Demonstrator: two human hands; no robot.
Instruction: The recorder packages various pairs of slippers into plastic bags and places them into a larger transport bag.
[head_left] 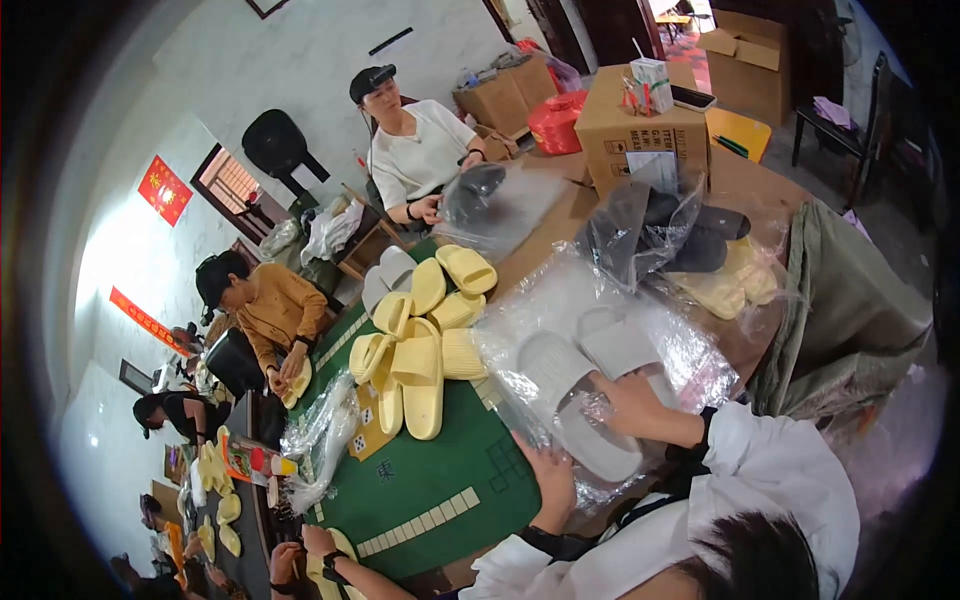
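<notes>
Both hands work a pair of grey slippers [575, 375] into a clear plastic bag [690, 365]: the right hand [632, 398] grips 1 slipper through the film, the left hand [552, 480] clasps the bag's near edge. By my judgement the packing is partly done, since beyond the left hand a heap of yellow slippers [425, 335] lies loose on the green desk [440, 490].

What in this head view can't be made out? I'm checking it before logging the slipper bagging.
- Left hand: fingers hidden under the clear plastic bag, so its grip is unreadable.
- Right hand: fingertips lost behind the crinkled film.
- Pale grey foam slipper: sole blurred by glare.
- Green felt table: near edge hidden by white sleeves.
</notes>
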